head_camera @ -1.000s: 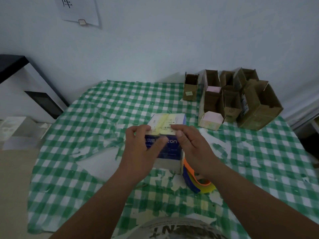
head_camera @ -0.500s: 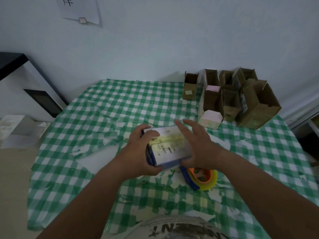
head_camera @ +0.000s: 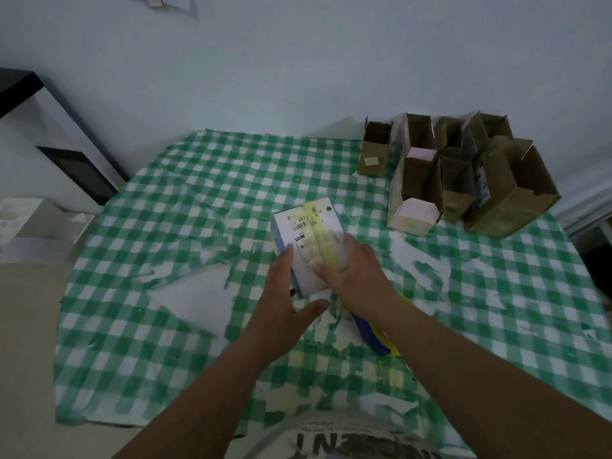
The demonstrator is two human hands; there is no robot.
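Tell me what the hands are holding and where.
The taped box: the left hand braces its near left edge, the right hand presses flat on its top. Neither curls round it.

One white-and-blue box (head_camera: pixel 308 223) at centre frame, my two hands, left hand (head_camera: pixel 281 293) and right hand (head_camera: pixel 354 270), one blue-and-yellow tape dispenser (head_camera: pixel 371 332) lower centre, seven open cardboard cartons (head_camera: pixel 516 193) upper right, one green-checked worktop (head_camera: pixel 198 193), one paper sheet (head_camera: pixel 159 0) top left.
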